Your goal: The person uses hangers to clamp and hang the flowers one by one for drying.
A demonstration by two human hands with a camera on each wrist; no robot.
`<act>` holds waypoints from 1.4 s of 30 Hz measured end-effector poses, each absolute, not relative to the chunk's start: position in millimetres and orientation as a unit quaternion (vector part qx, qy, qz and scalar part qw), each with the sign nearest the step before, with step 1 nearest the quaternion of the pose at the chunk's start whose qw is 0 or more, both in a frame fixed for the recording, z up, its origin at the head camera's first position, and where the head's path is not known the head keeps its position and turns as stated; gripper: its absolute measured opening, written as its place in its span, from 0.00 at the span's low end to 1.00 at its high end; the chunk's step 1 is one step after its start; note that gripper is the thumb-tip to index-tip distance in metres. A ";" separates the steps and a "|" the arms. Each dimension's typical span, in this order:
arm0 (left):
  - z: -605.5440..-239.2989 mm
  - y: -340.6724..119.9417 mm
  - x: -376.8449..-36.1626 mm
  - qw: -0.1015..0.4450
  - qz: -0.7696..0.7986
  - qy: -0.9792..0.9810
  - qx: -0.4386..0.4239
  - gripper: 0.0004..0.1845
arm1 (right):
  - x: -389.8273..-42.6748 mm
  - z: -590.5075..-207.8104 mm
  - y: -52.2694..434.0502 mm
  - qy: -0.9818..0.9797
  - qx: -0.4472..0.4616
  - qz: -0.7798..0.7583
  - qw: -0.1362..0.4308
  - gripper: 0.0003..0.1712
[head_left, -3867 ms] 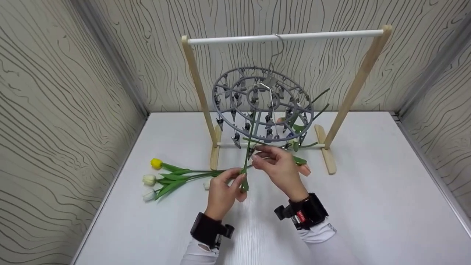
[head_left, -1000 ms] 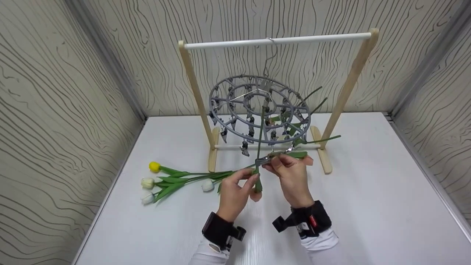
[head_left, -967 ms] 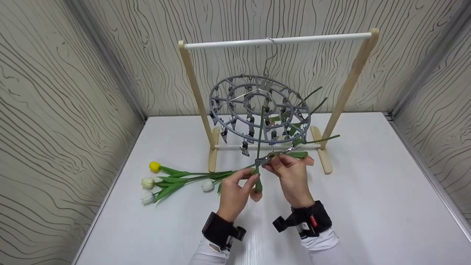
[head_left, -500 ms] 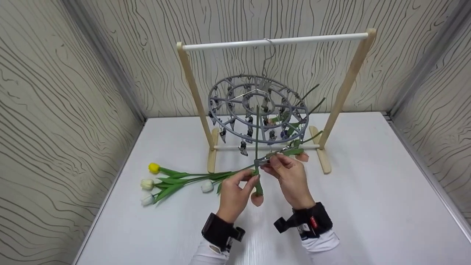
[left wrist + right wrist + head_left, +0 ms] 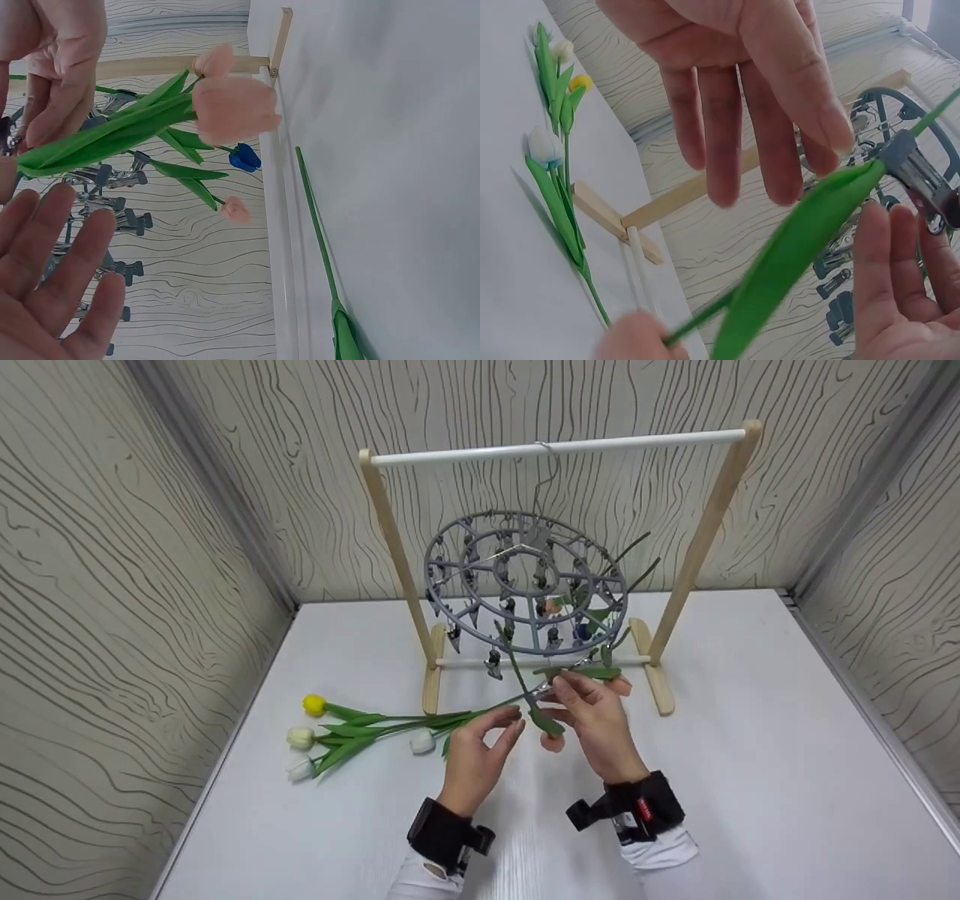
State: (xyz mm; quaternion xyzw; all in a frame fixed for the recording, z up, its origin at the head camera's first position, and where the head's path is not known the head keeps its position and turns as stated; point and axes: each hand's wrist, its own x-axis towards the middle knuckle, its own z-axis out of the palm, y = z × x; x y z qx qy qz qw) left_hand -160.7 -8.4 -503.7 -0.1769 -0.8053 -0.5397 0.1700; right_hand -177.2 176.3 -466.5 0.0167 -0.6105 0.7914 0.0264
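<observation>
My right hand (image 5: 600,727) pinches a metal clip (image 5: 538,690) hanging from a round grey clip hanger (image 5: 535,631). A pink tulip (image 5: 235,110) is caught in that clip by its stem, just above the leaf; its bloom points down in the head view and its stem leans up to the left. My left hand (image 5: 474,761) is beside the tulip on the left, fingers spread apart and holding nothing. In the right wrist view, the clip's jaws sit at the top of the green leaf (image 5: 787,247). Other pink tulips and a blue tulip (image 5: 244,157) hang behind it.
The hanger hooks over the white bar (image 5: 645,442) of a wooden stand (image 5: 697,540). On the table at left lie a yellow tulip (image 5: 314,705) and several white ones, including one (image 5: 422,741) near my left hand. Several unused clips dangle from the hanger's left side.
My left hand has let go of the pink tulip. The tulip has tilted, bloom swinging right and stem top left. My right hand keeps hold of the clip, nearly in place.
</observation>
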 end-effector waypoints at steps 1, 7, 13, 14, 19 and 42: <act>-504.3 -9.3 -160.3 0.170 -0.539 -0.806 -0.172 0.14 | -177.7 -466.8 177.6 -0.615 0.012 0.788 0.027 0.14; -508.7 -13.8 -159.8 0.171 -0.545 -0.804 -0.164 0.12 | -182.3 -466.6 186.3 -0.613 0.000 0.789 0.041 0.14; -513.8 -19.5 -159.2 0.168 -0.550 -0.803 -0.155 0.10 | -187.9 -467.2 196.4 -0.597 -0.008 0.801 0.048 0.09; -514.5 -20.9 -158.9 0.166 -0.550 -0.804 -0.152 0.10 | -189.0 -467.4 198.3 -0.594 -0.009 0.803 0.048 0.09; -516.1 -28.3 -157.5 0.154 -0.554 -0.807 -0.137 0.10 | -195.1 -468.4 207.9 -0.593 -0.019 0.804 0.046 0.11; -526.5 -55.5 -161.3 0.164 -0.540 -0.820 -0.096 0.09 | -215.8 -458.8 242.8 -0.614 -0.042 0.788 0.022 0.12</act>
